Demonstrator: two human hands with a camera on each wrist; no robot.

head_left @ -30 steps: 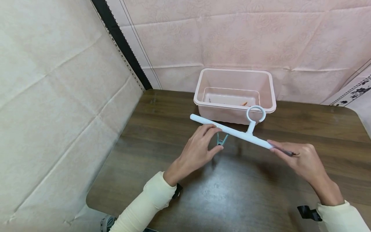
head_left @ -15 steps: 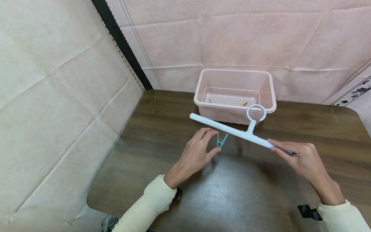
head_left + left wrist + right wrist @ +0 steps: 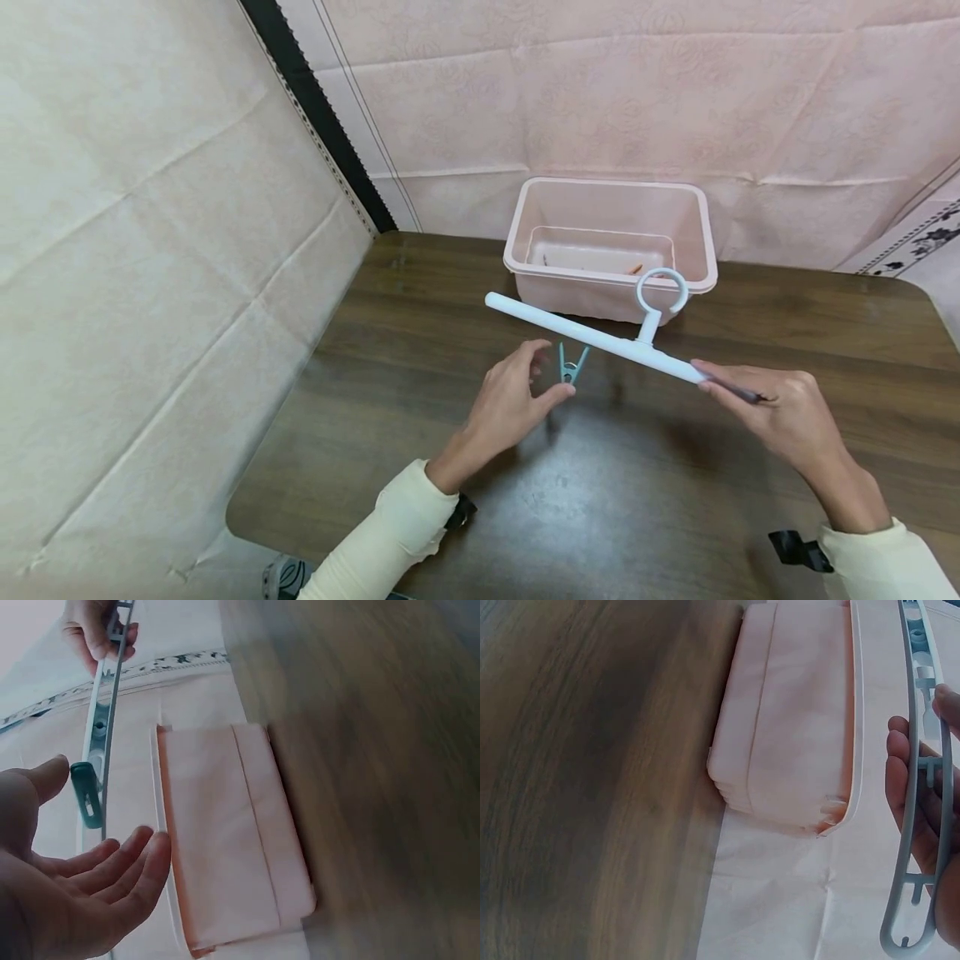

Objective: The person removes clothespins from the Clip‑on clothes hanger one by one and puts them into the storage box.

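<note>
My right hand (image 3: 780,408) grips the near-right end of one white bar (image 3: 592,337), held above the surface (image 3: 675,500). The bar's long axis runs from near right to far left, its single ring (image 3: 662,292) pointing up. One teal clip (image 3: 572,365) hangs below the bar's middle. My left hand (image 3: 510,404) is just beside the clip, its fingers (image 3: 124,866) relaxed and spread, holding nothing. One pink bin (image 3: 609,246) stands beyond the bar.
</note>
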